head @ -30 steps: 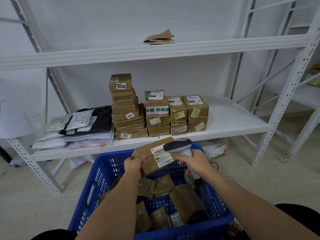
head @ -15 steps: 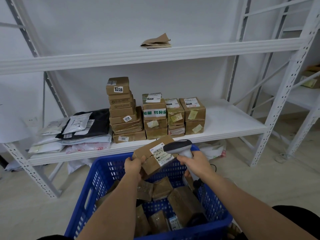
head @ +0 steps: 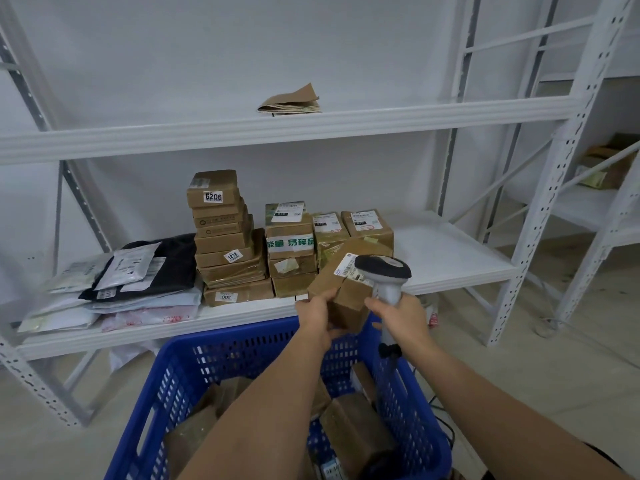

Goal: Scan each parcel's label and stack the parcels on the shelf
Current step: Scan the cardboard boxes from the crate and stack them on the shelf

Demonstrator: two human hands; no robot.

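My left hand [head: 317, 315] grips a brown cardboard parcel [head: 346, 289] by its near left corner, lifted above the far rim of the blue basket [head: 180, 386]. The parcel's white label [head: 347, 266] faces up. My right hand [head: 401, 311] grips the grey handle of a barcode scanner [head: 384, 271], whose dark head hovers just over the label. Several brown parcels lie in the basket. Stacks of scanned-looking boxes [head: 221, 237] stand on the white shelf [head: 446, 258] behind.
Flat mailer bags [head: 135, 275] are piled on the shelf's left part. A folded brown paper bag [head: 291, 100] lies on the upper shelf. A second rack with a box [head: 604, 168] stands at right. The scanner's cable hangs down by the basket's right side.
Both hands have risen and moved right toward the shelf with the parcel and scanner. The parcel now overlaps the right-hand box stacks in view.
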